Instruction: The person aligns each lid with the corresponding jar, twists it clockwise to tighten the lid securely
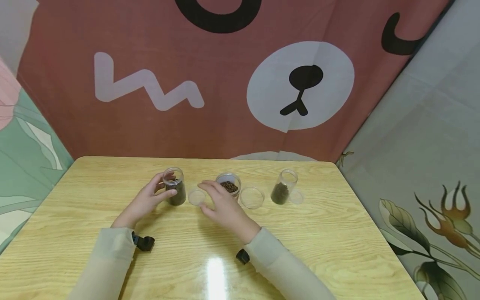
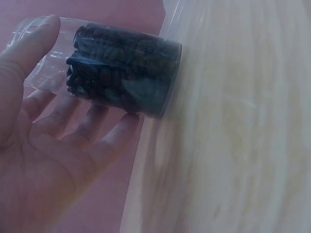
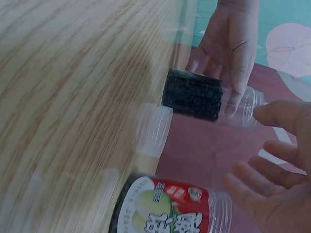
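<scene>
At the left of the head view, my left hand (image 1: 145, 201) holds a clear jar (image 1: 179, 192) of dark beans, thumb on the near side and fingers round the far side. The jar (image 2: 121, 70) stands upright with its top uncovered. My right hand (image 1: 228, 211) hovers with fingers spread, holding nothing, above a clear lid (image 1: 196, 197) on the table. Partly behind that hand is an uncovered jar (image 1: 235, 181) of brown pellets. In the right wrist view this jar shows a red and white fruit label (image 3: 177, 208).
On the wooden table (image 1: 322, 237), another clear lid (image 1: 252, 198) lies right of the pellet jar. Farther right stands an uncovered jar (image 1: 283, 188) of dark green contents, with a small lid (image 1: 297, 197) beside it. A printed cloth (image 1: 150, 129) hangs behind the table.
</scene>
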Available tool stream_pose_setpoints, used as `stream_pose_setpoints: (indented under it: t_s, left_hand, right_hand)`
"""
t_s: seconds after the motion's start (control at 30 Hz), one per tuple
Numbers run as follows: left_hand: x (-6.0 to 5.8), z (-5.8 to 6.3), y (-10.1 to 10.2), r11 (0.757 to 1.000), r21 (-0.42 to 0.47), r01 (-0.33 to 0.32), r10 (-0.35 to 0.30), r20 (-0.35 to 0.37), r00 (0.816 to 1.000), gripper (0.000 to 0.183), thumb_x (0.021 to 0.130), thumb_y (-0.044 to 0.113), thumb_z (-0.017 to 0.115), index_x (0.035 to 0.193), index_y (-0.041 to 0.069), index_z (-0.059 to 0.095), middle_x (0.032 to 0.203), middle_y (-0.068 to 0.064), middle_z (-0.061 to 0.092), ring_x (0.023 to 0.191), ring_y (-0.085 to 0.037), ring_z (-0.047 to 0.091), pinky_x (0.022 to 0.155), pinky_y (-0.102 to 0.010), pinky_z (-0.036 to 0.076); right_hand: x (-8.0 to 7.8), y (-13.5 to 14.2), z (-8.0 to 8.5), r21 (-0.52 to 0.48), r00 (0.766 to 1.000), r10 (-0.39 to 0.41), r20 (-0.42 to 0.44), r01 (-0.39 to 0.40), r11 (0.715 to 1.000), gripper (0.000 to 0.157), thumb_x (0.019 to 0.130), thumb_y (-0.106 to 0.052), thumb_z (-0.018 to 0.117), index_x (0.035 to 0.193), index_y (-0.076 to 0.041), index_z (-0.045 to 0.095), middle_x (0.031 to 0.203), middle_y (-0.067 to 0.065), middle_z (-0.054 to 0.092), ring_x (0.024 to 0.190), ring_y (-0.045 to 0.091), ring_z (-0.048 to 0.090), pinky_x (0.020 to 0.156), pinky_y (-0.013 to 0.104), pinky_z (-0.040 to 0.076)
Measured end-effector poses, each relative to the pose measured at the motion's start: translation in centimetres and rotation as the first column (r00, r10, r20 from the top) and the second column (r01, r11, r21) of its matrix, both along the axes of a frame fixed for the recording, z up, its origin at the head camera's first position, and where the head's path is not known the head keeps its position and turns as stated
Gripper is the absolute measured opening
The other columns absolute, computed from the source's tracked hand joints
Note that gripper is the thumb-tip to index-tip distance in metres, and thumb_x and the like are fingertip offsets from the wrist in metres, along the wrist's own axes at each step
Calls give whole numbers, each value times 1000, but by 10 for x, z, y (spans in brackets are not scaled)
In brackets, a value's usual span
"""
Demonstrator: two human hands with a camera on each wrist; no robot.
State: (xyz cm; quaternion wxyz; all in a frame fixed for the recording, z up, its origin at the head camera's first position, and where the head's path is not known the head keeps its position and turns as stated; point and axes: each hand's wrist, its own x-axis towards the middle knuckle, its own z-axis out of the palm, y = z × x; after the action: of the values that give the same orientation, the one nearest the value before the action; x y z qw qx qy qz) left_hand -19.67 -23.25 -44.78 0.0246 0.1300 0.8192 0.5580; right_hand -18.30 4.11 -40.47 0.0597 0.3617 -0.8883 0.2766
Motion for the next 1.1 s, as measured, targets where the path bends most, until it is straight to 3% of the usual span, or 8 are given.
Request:
stream_pose_setpoints:
  t_s: [0.23,0.67,0.87,1.1]
  left_hand:
    - [0,0,-1,1000,-13,-12,12,-10,1000,69,103,27,63,160,13,27,162,-19,30,144,-54,26,113,-71,25]
    - [-3,-4,0,999,-34,-17,15,-53,998,68,102,25,65,159,11,30,159,-21,34,141,-53,32,111,-68,31]
    - [-2,-2,-1,999,-43,-16,15,-26,1000,70,103,27,63,160,13,27,161,-19,32,142,-53,31,111,-69,30]
    - [-1,-3,0,1000,-27,-13,13,-10,1000,70,102,28,64,160,12,28,161,-20,32,142,-53,30,110,-70,31]
  right_hand:
    - [2,-15,-3,79,991,-56,123,47,996,59,97,-22,69,149,-5,47,153,15,46,138,30,48,114,39,41]
    - [-11,-33,-13,172,982,-118,146,92,981,60,95,-19,72,147,0,48,152,21,45,137,33,48,113,38,42]
    - [-20,-38,-19,190,982,-129,136,101,976,58,95,-18,70,146,1,49,152,22,45,137,34,48,114,38,41]
    - [-25,-47,-17,234,972,-144,184,99,967,59,99,-20,65,151,0,44,154,20,42,138,34,47,112,39,43]
